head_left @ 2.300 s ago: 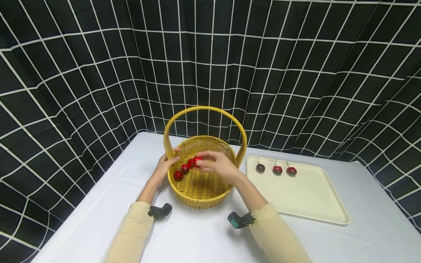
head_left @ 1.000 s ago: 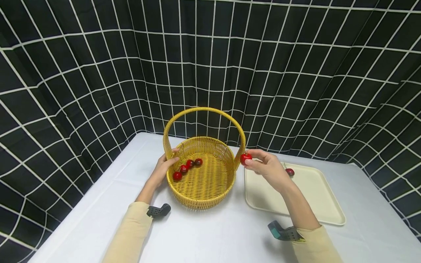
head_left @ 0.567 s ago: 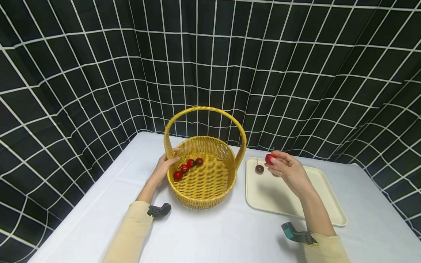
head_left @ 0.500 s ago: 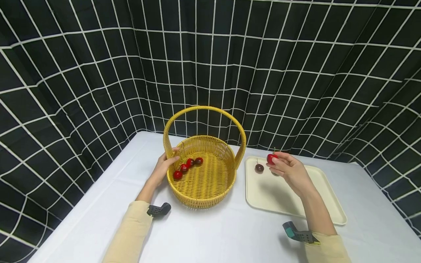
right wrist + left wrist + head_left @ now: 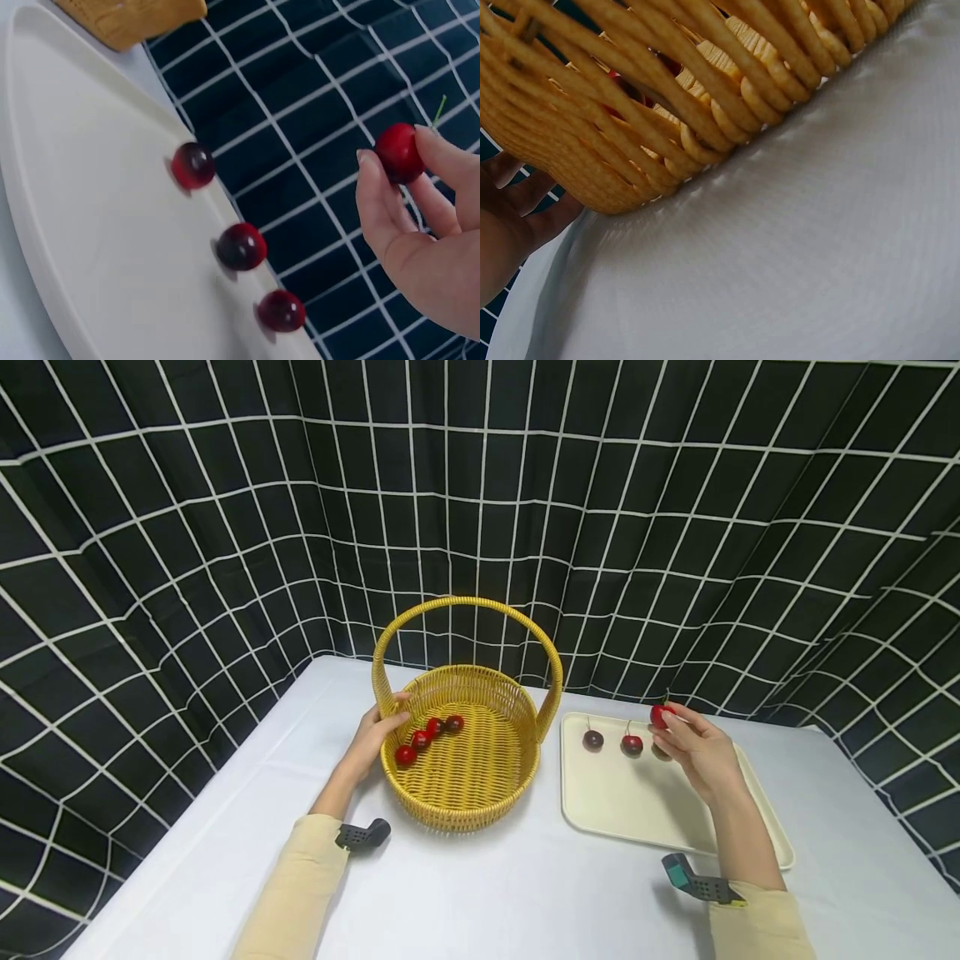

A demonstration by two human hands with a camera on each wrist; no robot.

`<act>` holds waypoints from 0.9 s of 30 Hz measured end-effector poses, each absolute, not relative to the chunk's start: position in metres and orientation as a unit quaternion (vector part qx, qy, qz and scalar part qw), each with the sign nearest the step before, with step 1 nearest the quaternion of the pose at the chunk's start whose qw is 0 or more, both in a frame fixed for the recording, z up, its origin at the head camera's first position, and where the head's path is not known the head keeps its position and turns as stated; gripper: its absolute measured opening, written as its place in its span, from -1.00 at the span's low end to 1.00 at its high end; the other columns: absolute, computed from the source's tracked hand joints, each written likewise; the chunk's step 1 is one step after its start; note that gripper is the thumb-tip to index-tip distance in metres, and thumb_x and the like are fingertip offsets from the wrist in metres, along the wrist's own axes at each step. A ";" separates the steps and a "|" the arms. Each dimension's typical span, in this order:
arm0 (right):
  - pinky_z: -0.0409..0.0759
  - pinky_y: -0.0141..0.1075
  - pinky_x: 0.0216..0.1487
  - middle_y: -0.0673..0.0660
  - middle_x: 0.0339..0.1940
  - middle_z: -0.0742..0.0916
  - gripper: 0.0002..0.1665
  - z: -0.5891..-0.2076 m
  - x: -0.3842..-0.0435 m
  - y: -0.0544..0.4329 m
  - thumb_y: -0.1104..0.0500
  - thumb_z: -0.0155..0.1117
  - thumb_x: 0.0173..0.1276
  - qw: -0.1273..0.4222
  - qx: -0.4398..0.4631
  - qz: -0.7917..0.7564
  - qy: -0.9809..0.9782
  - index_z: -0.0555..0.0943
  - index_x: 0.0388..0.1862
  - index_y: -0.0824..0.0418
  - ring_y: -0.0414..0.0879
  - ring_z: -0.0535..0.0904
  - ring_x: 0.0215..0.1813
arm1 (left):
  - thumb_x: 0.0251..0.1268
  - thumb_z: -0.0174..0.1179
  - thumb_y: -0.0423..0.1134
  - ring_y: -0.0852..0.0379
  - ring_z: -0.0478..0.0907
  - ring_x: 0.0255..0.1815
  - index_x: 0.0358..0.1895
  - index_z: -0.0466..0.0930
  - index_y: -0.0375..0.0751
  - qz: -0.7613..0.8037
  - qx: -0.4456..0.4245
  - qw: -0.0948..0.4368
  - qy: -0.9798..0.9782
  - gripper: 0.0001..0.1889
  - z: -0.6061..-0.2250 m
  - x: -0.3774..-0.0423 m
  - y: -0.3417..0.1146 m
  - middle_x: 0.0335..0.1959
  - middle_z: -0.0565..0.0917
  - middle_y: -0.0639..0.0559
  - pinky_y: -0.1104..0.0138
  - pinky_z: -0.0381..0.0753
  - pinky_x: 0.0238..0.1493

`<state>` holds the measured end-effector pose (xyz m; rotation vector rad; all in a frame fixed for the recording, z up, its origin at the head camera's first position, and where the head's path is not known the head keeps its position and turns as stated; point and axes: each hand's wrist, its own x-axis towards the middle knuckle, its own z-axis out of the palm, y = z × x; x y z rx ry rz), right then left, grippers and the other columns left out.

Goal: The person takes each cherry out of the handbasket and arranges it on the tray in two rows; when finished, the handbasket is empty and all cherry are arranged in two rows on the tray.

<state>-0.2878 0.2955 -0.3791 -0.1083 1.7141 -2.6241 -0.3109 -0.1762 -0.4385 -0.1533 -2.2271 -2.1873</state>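
Cherry (image 5: 661, 716) pinched over cream tray (image 5: 618, 806)

White tablecloth (image 5: 480, 893) spreads beneath everything; black curtain with a white grid (image 5: 495, 510) hangs in folds behind and along both sides; a yellow wicker basket (image 5: 457, 817) stands upright left of the tray, its arched handle (image 5: 468, 602) raised, four red cherries (image 5: 422, 739) in a slanting row at its inner left; the left hand (image 5: 366, 742) grips that side, thumb over the rim; three dark red cherries (image 5: 241, 247) line the tray's far edge; the right hand (image 5: 705, 758) holds the pinched cherry between thumb and fingers, stem (image 5: 667, 694) up, near the rightmost of those three; the hands are well apart.
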 end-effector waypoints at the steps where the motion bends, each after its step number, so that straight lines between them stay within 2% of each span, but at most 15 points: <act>1: 0.62 -0.35 -0.15 0.05 -0.22 0.72 -0.76 -0.380 -0.288 0.299 0.35 0.23 0.31 0.001 -0.024 -0.841 0.540 0.62 -0.07 0.14 -0.09 0.71 -0.22 | 0.44 0.00 -0.27 -0.09 0.12 0.42 0.38 0.26 -0.21 -0.701 -0.049 0.008 -0.712 -0.52 -0.437 -0.310 -0.176 0.41 0.24 -0.18 0.04 0.02 0.40; 7: 0.63 -0.36 -0.19 0.01 -0.29 0.73 -0.72 -0.384 -0.290 0.313 0.33 0.29 0.26 -0.020 0.031 -0.839 0.542 0.57 -0.06 0.13 -0.14 0.71 -0.27 | 0.44 -0.04 -0.33 -0.15 0.09 0.43 0.38 0.22 -0.31 -0.702 -0.048 -0.003 -0.711 -0.52 -0.419 -0.297 -0.172 0.42 0.20 -0.26 0.01 0.00 0.40; 13: 0.63 -0.34 -0.19 0.00 -0.32 0.72 -0.67 -0.394 -0.292 0.323 0.35 0.25 0.29 -0.039 0.047 -0.827 0.559 0.42 0.00 0.20 -0.14 0.71 -0.29 | 0.44 -0.05 -0.34 -0.17 0.10 0.42 0.38 0.21 -0.33 -0.696 -0.048 -0.002 -0.716 -0.52 -0.410 -0.289 -0.168 0.42 0.19 -0.28 0.00 0.03 0.39; 22: 0.62 -0.43 -0.21 -0.05 -0.39 0.71 -0.76 -0.408 -0.297 0.337 0.27 0.31 0.27 -0.068 0.116 -0.799 0.587 0.49 -0.12 0.14 -0.22 0.69 -0.34 | 0.44 -0.04 -0.34 -0.16 0.11 0.42 0.39 0.21 -0.32 -0.699 -0.049 0.000 -0.714 -0.52 -0.411 -0.290 -0.169 0.41 0.21 -0.27 0.01 0.05 0.38; 27: 0.63 -0.41 -0.22 -0.05 -0.44 0.68 -0.71 -0.416 -0.300 0.344 0.30 0.28 0.29 -0.064 0.159 -0.798 0.578 0.43 -0.06 0.16 -0.22 0.68 -0.38 | 0.44 -0.04 -0.33 -0.16 0.11 0.42 0.39 0.21 -0.31 -0.700 -0.045 -0.005 -0.713 -0.51 -0.411 -0.291 -0.169 0.42 0.20 -0.27 0.01 0.05 0.38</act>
